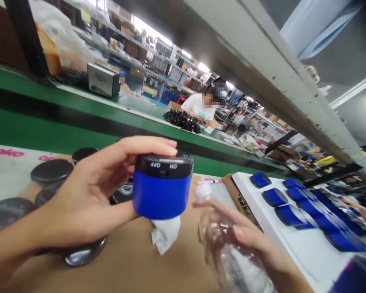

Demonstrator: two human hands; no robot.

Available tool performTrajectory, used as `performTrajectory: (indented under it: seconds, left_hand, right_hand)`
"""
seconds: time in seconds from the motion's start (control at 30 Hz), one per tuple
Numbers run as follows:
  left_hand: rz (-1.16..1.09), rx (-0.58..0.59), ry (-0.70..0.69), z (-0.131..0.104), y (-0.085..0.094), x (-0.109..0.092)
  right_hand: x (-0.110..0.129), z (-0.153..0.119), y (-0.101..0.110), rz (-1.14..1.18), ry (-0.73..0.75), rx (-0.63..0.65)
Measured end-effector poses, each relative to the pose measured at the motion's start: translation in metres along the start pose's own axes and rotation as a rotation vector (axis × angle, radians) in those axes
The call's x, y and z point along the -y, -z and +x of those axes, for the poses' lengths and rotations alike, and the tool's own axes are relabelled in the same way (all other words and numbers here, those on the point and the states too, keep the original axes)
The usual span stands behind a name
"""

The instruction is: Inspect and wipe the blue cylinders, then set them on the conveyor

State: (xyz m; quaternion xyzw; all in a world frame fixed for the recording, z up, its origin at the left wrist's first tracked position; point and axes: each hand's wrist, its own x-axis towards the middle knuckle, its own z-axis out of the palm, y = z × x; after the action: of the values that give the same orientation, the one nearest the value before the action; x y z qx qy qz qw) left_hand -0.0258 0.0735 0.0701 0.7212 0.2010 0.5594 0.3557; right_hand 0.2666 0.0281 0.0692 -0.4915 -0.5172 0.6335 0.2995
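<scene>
My left hand (94, 191) grips a round blue device (161, 195) with a black top marked OFF and ON, fingers over the top and thumb at the lower side. To its right, my right hand (244, 232) is wrapped round a clear plastic bottle (222, 244) with a white cap; this area is blurred. A crumpled white tissue (166, 235) shows just below the device. Several black round parts (51, 170) lie behind and beside my left hand.
At the right, a white tray (280, 240) holds several blue and black devices (274, 197). A green conveyor belt (79, 126) crosses behind the brown work surface (134, 260). Beyond it, a person (199, 105) sits by a pile of black parts (182, 120). A beam (262, 57) slants overhead.
</scene>
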Motion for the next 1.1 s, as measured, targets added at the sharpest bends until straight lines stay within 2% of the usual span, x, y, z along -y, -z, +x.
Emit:
performTrajectory:
  seconds: [0.07,0.17,0.23,0.33,0.67,0.8,0.87,0.97,1.03,1.1]
  left_hand:
    - [0.024,-0.015,0.006,0.002,-0.002,0.000]
    - [0.065,-0.005,0.015,0.004,-0.006,0.002]
    - [0.048,0.012,0.014,0.005,-0.009,0.004]
    - [0.014,0.022,0.020,0.003,-0.010,0.007]
    - [0.092,-0.001,-0.011,0.003,-0.004,0.010]
    - [0.130,-0.001,0.010,0.002,-0.004,0.010]
    - [0.134,-0.006,0.035,0.002,-0.005,0.010]
    - [0.128,-0.016,0.052,0.003,-0.005,0.010]
    - [0.156,-0.010,0.044,0.002,-0.005,0.010]
    - [0.194,-0.005,0.035,0.001,-0.006,0.010]
  right_hand:
    - [-0.015,-0.004,-0.010,0.178,-0.317,0.092]
    - [-0.043,-0.004,-0.020,0.234,-0.515,0.006]
    - [-0.055,-0.004,-0.021,0.213,-0.507,-0.048]
    - [-0.059,-0.003,-0.020,0.170,-0.424,-0.115]
    - [-0.069,0.007,-0.017,0.096,-0.332,-0.152]
    - [-0.061,0.009,-0.006,0.003,-0.178,-0.244]
    - [-0.051,0.014,0.010,-0.072,-0.006,-0.374]
    - [-0.035,0.028,0.036,-0.174,0.334,-0.592]
    - [-0.030,0.041,0.046,-0.226,0.536,-0.702]
    - [-0.032,0.055,0.047,-0.271,0.654,-0.761]
